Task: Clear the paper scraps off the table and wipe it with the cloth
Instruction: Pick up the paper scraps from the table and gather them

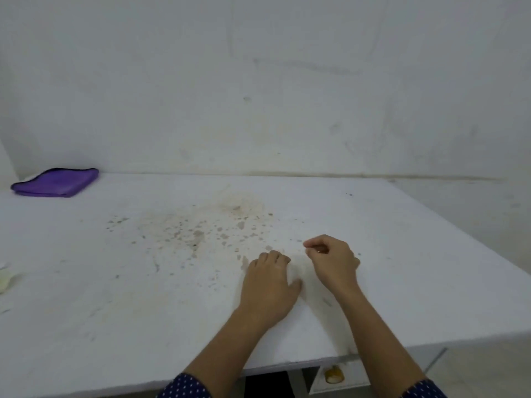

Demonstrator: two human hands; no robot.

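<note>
Item 1. Dotted sleeves (184,386), at the bottom edge, one on each forearm.

Item 2. Table (115,326), white, with both forearms reaching out over its near edge. A drawer knob (333,374) showed below that edge.

Item 3. Left hand (268,282), palm down on the table with its fingers loosely bent and their tips on the surface. I saw nothing held in it.

Item 4. Right hand (333,259), just beside the left and slightly farther out. Its fingers were curled and thumb and forefinger were drawn together as if pinching. I could not tell whether a scrap lay in the pinch, since anything there was too small to make out.

Item 5. Paper scraps (4,278), pale bits at the far left edge, well apart from both hands. Any white scrap near the hands was lost against the white top.

Item 6. Stains (195,231), brownish specks and smears across the middle, just beyond the hands.

Item 7. Cloth (56,182), purple, folded, at the far left back corner against the wall (287,81), untouched.

Handling note. I judged the step to be scrap collection. It would go best by nipping each bit low against the surface and passing it into the left palm. The left-edge bits should be gathered before the cloth is fetched, because wiping first would smear paper into the stains.
</note>
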